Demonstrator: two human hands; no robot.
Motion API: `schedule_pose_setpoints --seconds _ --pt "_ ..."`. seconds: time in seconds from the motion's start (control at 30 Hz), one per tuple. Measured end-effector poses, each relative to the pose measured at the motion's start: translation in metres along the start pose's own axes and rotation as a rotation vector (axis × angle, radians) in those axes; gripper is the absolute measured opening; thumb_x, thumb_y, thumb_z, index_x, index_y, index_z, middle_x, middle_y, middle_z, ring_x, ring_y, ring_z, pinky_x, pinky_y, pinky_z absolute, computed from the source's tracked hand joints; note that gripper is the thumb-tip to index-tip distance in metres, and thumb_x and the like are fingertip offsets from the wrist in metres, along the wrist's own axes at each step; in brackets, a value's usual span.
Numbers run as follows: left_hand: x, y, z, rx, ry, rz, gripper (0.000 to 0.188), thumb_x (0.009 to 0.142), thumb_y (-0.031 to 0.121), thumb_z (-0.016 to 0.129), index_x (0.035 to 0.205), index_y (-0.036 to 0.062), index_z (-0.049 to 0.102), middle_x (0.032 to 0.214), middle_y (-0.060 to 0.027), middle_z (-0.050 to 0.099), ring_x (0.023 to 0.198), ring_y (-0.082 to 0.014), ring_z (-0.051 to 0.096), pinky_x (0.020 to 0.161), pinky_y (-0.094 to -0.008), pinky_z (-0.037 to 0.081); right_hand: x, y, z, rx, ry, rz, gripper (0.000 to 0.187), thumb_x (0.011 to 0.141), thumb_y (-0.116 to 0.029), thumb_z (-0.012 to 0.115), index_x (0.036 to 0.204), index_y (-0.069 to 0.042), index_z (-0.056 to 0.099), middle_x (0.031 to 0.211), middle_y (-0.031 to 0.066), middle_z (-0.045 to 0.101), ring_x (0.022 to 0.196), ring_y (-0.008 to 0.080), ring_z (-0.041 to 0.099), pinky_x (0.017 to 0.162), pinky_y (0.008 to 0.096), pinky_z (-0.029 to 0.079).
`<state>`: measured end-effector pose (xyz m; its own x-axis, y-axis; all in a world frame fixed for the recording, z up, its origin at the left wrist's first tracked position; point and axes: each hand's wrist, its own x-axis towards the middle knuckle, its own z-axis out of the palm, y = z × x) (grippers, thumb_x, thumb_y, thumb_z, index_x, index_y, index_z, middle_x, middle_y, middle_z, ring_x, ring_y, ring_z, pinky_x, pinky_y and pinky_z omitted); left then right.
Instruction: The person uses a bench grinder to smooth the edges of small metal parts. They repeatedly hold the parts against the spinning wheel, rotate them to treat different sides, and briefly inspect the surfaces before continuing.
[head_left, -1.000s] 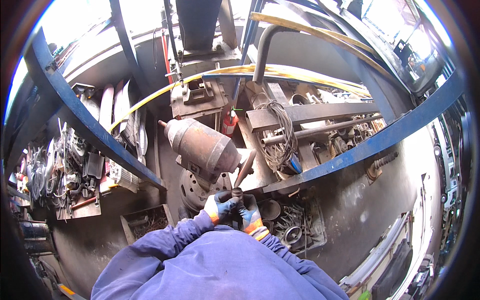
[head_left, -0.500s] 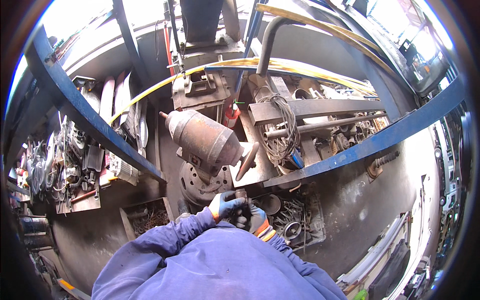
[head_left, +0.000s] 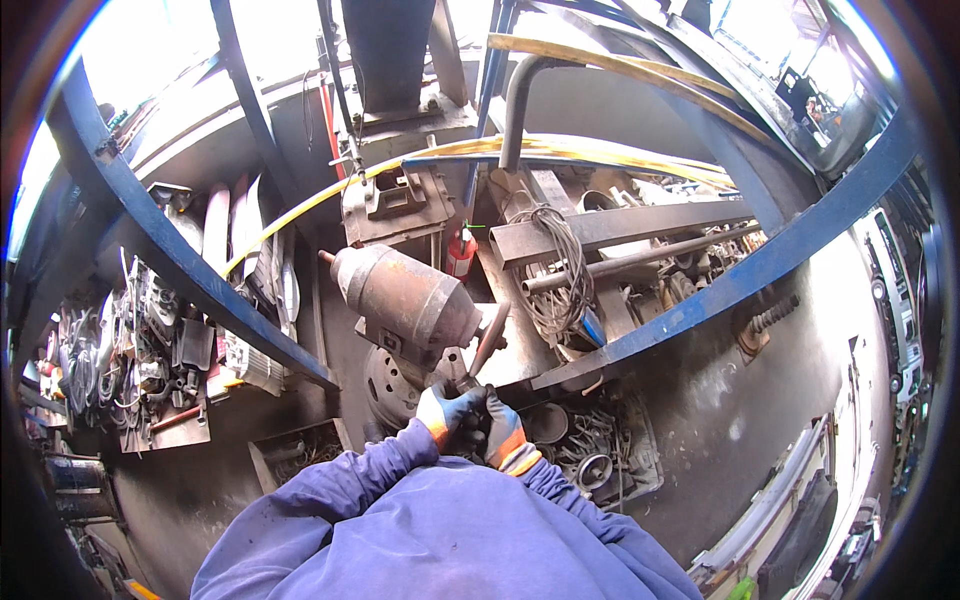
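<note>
Both my gloved hands are close together in front of a rusty motor (head_left: pixel 405 295) with a grinding disc (head_left: pixel 490 340) on its right end. A small dark metal piece (head_left: pixel 467 384) sticks up between my fingers, close by the disc's lower edge. I cannot tell whether it touches the disc. My left hand (head_left: pixel 450 408) is closed on it from the left, and my right hand (head_left: pixel 503 428) is closed against it from the right. The fingers partly hide the piece. A round holed metal base (head_left: pixel 390 385) stands under the motor.
A blue steel beam (head_left: pixel 720 295) crosses at the right, another blue beam (head_left: pixel 190 245) at the left. Crates of scrap, a metal bin (head_left: pixel 645 455) and a wooden box (head_left: pixel 262 465), flank my arms. Coiled cable (head_left: pixel 565 285) hangs over a steel channel (head_left: pixel 640 225). A red bottle (head_left: pixel 461 252) stands behind the motor.
My hands have brought the metal piece slightly left, to the disc's lower edge. My right hand has turned and closed nearer my left. The whole view has shifted a little.
</note>
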<state>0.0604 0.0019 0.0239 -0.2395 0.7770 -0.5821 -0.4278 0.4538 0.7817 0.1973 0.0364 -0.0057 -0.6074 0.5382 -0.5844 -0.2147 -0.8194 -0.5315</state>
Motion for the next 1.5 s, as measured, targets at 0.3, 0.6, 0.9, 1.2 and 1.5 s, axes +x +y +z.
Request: schedule_pose_setpoints --seconds 0.3,0.6,0.9,1.2,1.5 --pt "-0.009 0.015 0.007 0.005 0.011 -0.037 0.036 0.081 0.024 0.079 0.099 -0.0009 0.06 0.079 -0.0085 0.067 0.06 -0.016 0.064 0.049 -0.0315 0.055 0.007 0.007 -0.006 0.197 -0.008 0.076 0.041 0.102 -0.044 0.039 0.101 -0.011 0.064 0.079 0.0045 0.065 0.065 0.0173 0.062 0.057 0.031 0.053" --pt "0.001 0.003 0.003 0.036 0.017 0.042 0.035 0.082 0.023 0.078 0.1 -0.0019 0.062 0.077 -0.0082 0.067 0.06 -0.0164 0.065 0.048 -0.0307 0.055 0.005 0.004 0.003 0.165 0.039 0.073 0.042 0.1 -0.049 0.042 0.088 -0.013 0.06 0.066 -0.0003 0.055 0.053 0.0127 0.05 0.048 0.0286 0.042" --pt "0.006 -0.001 0.0 0.065 0.026 0.074 0.041 0.078 0.024 0.082 0.102 -0.0022 0.062 0.082 -0.0088 0.068 0.062 -0.0142 0.064 0.054 -0.0281 0.053 -0.008 -0.014 0.026 0.21 0.036 0.101 0.04 0.1 -0.049 0.043 0.093 -0.014 0.062 0.067 0.0006 0.057 0.054 0.0144 0.05 0.049 0.0308 0.042" --pt "-0.015 0.0 -0.024 0.057 -0.172 0.165 0.037 0.089 0.025 0.071 0.116 0.001 0.063 0.096 -0.0037 0.068 0.081 -0.0113 0.063 0.072 -0.028 0.052 0.004 0.013 -0.012 0.171 -0.234 0.045 0.035 0.102 -0.03 0.046 0.122 -0.004 0.059 0.11 0.0086 0.067 0.097 0.0217 0.065 0.089 0.0371 0.052" --pt "-0.014 -0.009 -0.033 -0.071 -0.284 0.086 0.037 0.091 0.032 0.069 0.114 0.0034 0.062 0.095 -0.0011 0.067 0.083 -0.0113 0.062 0.071 -0.0294 0.052 -0.006 0.008 0.0 -0.048 -0.207 -0.03 0.039 0.103 -0.037 0.046 0.12 -0.005 0.059 0.106 0.0072 0.067 0.094 0.0172 0.064 0.083 0.0325 0.052"
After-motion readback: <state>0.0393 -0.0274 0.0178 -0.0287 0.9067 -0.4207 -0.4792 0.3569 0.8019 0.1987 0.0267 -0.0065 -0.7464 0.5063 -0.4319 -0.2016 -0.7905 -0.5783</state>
